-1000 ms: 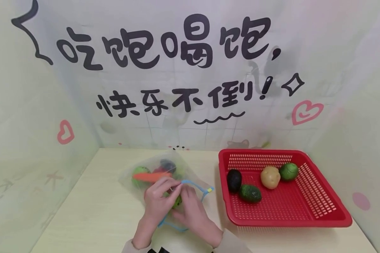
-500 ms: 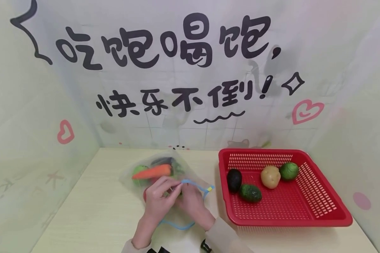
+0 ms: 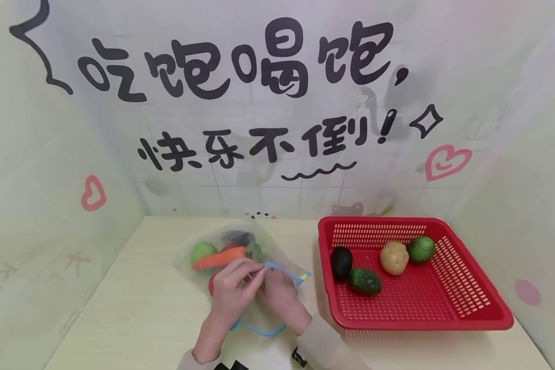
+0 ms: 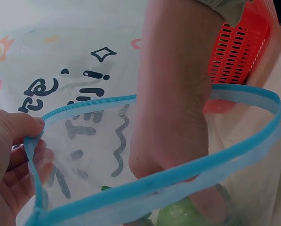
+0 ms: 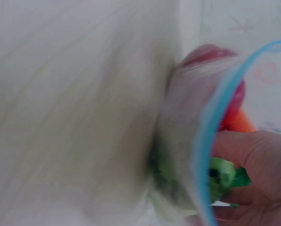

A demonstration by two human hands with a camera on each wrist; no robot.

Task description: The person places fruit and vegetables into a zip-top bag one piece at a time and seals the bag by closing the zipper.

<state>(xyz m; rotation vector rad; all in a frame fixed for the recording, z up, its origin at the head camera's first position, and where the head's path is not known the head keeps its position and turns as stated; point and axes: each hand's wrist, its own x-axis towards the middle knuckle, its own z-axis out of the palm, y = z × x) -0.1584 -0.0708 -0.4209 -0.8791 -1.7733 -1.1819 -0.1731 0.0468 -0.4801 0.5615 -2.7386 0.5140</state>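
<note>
A translucent zip bag (image 3: 263, 333) with a blue rim and a yellow slider lies on the table, its mouth wide. My left hand (image 3: 233, 285) pinches the rim, thumb against fingers in the left wrist view. My right hand (image 3: 279, 293) is inside the bag. In the right wrist view its thumb and fingers grip a round green vegetable (image 5: 227, 172), partly hidden by the hand and rim. Deeper in the bag lie an orange carrot (image 3: 219, 258), a light green round piece (image 3: 201, 252), a dark purple piece (image 3: 240, 237) and something red (image 5: 208, 54).
To the right stands a red perforated basket (image 3: 421, 324). In it are a dark oval piece (image 3: 341, 263), a dark green avocado-like piece (image 3: 365, 282), a potato (image 3: 394, 258) and a green round piece (image 3: 421, 250). A printed curtain (image 3: 277, 200) closes off the back and sides.
My right hand has gone deeper into the bag with the green vegetable. The carrot and its neighbours have shifted inside. My left hand keeps its pinch on the rim.
</note>
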